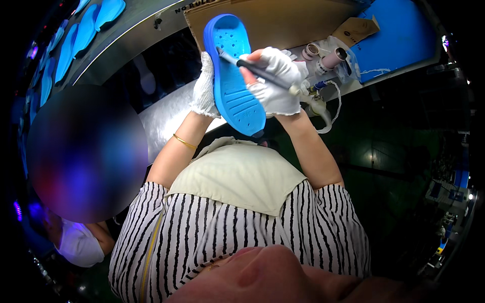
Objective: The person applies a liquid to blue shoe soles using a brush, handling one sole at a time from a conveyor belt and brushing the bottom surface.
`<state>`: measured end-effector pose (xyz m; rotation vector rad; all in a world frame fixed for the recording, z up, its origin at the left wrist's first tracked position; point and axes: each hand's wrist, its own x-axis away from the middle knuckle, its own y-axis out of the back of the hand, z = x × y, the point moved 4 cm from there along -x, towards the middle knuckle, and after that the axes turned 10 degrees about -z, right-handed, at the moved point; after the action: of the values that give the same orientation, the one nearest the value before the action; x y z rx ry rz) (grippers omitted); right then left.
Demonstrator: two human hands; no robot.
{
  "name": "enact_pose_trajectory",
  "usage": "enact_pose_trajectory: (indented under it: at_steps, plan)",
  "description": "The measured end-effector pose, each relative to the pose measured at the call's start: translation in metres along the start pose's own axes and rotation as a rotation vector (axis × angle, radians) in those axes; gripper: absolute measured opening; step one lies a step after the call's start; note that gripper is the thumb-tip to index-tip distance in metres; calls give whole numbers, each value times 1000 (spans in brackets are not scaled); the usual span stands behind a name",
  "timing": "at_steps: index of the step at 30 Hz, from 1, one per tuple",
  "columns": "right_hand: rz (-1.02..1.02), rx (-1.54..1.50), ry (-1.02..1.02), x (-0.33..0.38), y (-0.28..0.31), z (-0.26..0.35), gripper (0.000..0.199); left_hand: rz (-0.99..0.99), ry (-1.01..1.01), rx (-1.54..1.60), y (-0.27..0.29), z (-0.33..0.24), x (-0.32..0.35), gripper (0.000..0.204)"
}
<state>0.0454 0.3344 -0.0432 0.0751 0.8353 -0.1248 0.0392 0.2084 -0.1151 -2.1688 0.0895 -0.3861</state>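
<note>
One blue shoe sole, before you by the metal bench: left hand clasping its left edge, seemingly for steadiness; right hand pinching a brush, angled apparently to reach the inner rim

you can see dark printed capitals along the grey metal edge beside the cardboard, small dark print on the brown paper piece, and faint raised characters, perhaps digits, inside the blue sole you hold.
</note>
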Motion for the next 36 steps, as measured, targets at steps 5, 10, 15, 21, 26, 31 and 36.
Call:
enact_pose_trajectory:
  at_steps: [5, 10, 15, 21, 26, 31, 36]
  plan:
    - [167, -27, -187, 14, 0, 12, 24, 145, -57, 84, 1, -8, -9, 78]
    - [191, 104, 44, 18, -3, 22, 24, 138, -112, 61, 7, -17, -21, 81]
    - [180, -181, -340, 18, 1, 8, 23, 147, -102, 98, 1, -29, -16, 86]
    - [96, -109, -269, -8, 22, 2, 16, 280, -63, 258, -23, -19, 12, 94]
    - [139, -289, -282, 14, 3, 12, 18, 330, -114, 100, -25, -19, 4, 92]
    - [134, -298, -459, 19, 5, 13, 17, 301, -190, 137, -23, -31, -1, 91]
    - [121, -162, -234, 34, 0, 18, 19, 235, -272, 117, -36, -33, 2, 97]
